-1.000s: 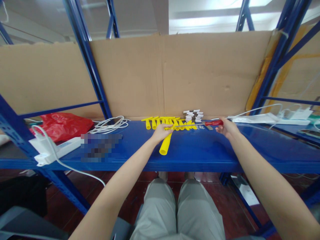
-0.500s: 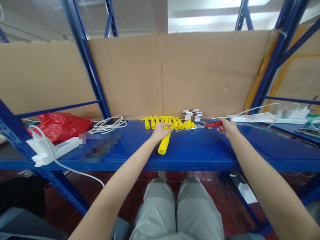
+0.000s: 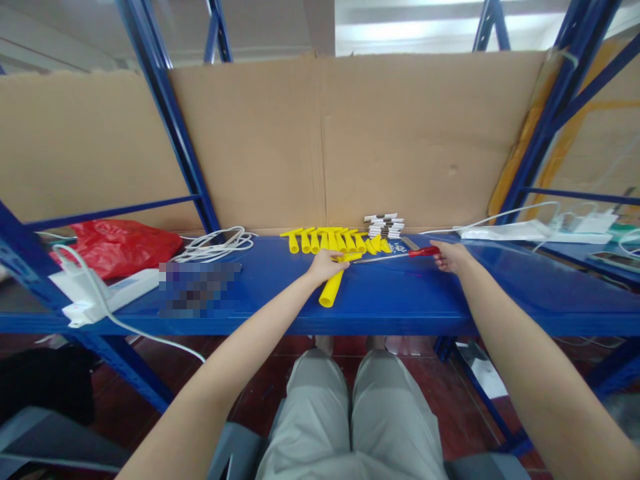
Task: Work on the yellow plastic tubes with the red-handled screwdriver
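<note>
My left hand [image 3: 326,265] is closed on a yellow T-shaped plastic part [image 3: 331,289], whose round hollow end points down toward the shelf's front edge. A screwdriver [image 3: 423,252] with a red handle is gripped in my right hand [image 3: 450,257]. Its long metal shaft points left, and the tip reaches the yellow part beside my left fingers. Behind my left hand stands a row of similar yellow T-shaped parts [image 3: 314,241]. Small yellow pieces [image 3: 378,246] and tiny screws [image 3: 399,248] lie to the right of that row.
White and dark strips [image 3: 384,227] are stacked against the cardboard panel [image 3: 400,140]. On the left are a red plastic bag [image 3: 125,248], a coiled white cable [image 3: 217,247] and a power strip [image 3: 117,293]. Another power strip [image 3: 583,237] lies at right. Blue metal posts [image 3: 173,120] frame the shelf.
The screwdriver tip now meets the yellow part near my left fingers, and that part's upper end has turned to the right. My right hand has shifted slightly left.
</note>
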Available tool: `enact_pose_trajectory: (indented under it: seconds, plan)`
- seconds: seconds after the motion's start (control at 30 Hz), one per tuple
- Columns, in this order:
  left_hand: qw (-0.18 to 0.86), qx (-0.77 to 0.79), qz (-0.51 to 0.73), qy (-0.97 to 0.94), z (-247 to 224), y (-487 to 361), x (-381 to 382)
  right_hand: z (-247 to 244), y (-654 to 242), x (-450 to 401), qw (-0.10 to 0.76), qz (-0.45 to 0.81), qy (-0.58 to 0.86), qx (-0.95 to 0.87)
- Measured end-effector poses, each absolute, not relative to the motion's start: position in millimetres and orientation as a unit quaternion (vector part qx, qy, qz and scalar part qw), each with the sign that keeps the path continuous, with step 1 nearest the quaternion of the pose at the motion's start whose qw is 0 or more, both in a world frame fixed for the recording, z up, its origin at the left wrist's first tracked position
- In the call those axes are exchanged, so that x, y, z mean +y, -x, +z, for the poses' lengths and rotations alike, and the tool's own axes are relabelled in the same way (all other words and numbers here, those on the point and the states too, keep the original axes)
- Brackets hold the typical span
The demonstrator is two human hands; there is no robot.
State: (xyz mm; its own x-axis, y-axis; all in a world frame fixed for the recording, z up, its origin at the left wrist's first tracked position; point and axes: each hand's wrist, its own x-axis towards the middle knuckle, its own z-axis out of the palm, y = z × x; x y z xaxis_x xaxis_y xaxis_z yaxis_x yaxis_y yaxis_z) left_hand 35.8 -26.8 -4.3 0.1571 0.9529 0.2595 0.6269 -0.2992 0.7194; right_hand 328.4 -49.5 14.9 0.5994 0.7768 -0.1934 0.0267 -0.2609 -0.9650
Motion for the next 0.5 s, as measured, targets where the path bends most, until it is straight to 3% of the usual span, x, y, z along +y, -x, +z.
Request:
enact_pose_trajectory:
  seconds: [0.23, 0.5]
  plan:
    - [0.231, 0.541, 0.346, -0.731, -4, -38, -29, 11, -333, -47, 0.504, 0.352, 0.736, -0.284]
    - [0.290, 0.520, 0.318, -0.738, -4, -42, -34, 0, -341, -40, 0.499, 0.237, 0.775, -0.309]
